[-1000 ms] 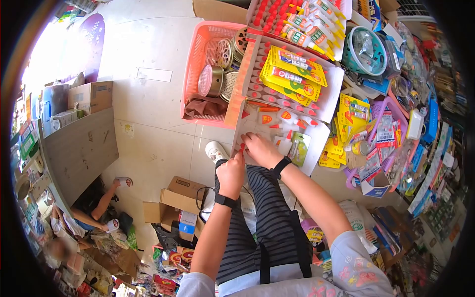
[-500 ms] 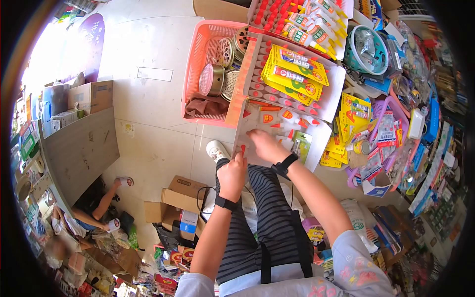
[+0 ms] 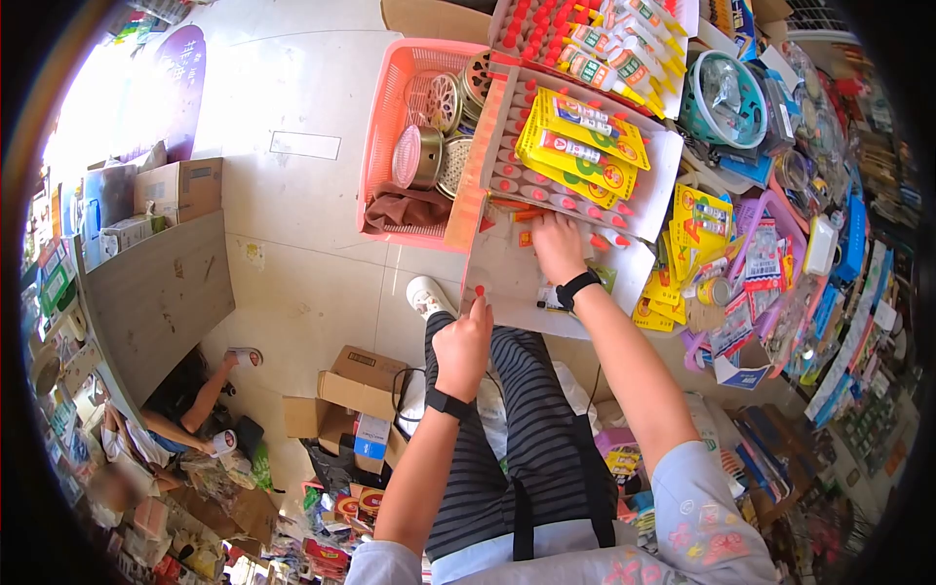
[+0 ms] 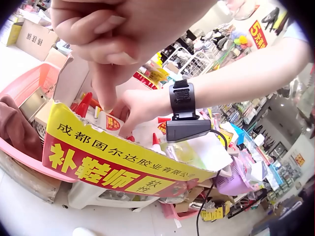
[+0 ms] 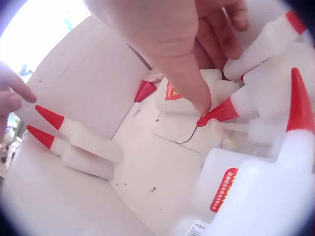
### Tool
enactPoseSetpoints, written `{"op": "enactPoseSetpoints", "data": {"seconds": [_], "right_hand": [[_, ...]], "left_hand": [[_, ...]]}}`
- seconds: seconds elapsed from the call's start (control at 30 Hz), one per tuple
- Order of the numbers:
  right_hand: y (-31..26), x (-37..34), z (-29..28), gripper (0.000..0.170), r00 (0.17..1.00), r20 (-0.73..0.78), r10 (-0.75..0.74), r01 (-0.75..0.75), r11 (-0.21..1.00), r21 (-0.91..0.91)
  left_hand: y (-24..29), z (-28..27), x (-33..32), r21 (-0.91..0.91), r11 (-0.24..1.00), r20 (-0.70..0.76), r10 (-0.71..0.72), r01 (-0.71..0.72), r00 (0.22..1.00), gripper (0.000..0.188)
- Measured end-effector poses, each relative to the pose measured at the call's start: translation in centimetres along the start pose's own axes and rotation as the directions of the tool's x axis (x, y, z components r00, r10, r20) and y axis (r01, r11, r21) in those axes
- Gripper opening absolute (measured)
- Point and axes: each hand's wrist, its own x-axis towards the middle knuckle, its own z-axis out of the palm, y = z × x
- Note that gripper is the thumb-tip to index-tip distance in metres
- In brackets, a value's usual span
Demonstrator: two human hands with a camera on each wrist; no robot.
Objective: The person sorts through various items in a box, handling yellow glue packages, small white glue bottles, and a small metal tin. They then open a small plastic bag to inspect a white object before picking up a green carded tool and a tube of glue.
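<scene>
Two white glue bottles (image 5: 91,145) with red pointed caps stand side by side against the box wall in the right wrist view. My left hand (image 3: 460,349) is at the near left corner of this cardboard box (image 4: 113,155); its index finger points straight down at one red cap, fingertip right at it, the other fingers curled. Inside the box, my right hand (image 3: 559,250) holds a glue bottle (image 5: 170,103) with a red label, thumb in front and fingers behind. More red-capped bottles (image 5: 256,189) lie around that hand. A green package (image 3: 606,279) is partly hidden under the right wrist.
Beyond stands another box of bottles, with yellow glue packs (image 3: 580,146) on top. A pink basket (image 3: 375,127) with metal tins adjoins at left. To the right lie more yellow packs (image 3: 697,229) and a purple basket (image 3: 795,229). An opened carton (image 3: 356,380) is on the floor.
My right hand has left the near left corner beside the left hand and moved away and to the right, onto the bottles deeper in the box. The left hand stays almost still.
</scene>
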Motion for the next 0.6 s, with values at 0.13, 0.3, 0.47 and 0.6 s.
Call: {"op": "enactPoseSetpoints", "data": {"seconds": [0.13, 0.3, 0.47, 0.6], "right_hand": [[0.1, -0.1, -0.4, 0.013, 1.0, 0.014, -0.001, 0.001, 0.999, 0.039], [0.7, -0.5, -1.9, 0.021, 0.999, 0.024, 0.04, -0.045, 0.974, 0.22], [0.6, -1.1, -5.1, 0.021, 0.99, -0.081, -0.117, 0.136, 0.947, 0.292], [-1.7, -1.9, -4.6, 0.011, 0.966, -0.059, -0.251, 0.255, 0.904, 0.343]], "left_hand": [[0.0, 0.1, 0.2, 0.009, 1.0, 0.018, -0.002, 0.001, 1.0, 0.021], [0.2, 0.4, 0.2, 0.057, 0.998, 0.057, -0.016, 0.012, 0.998, 0.023], [0.0, 0.4, 0.0, 0.043, 0.999, 0.064, -0.021, 0.018, 0.998, 0.023], [-0.2, 0.4, -0.3, 0.018, 0.999, 0.076, -0.028, 0.027, 0.997, 0.024]]}}
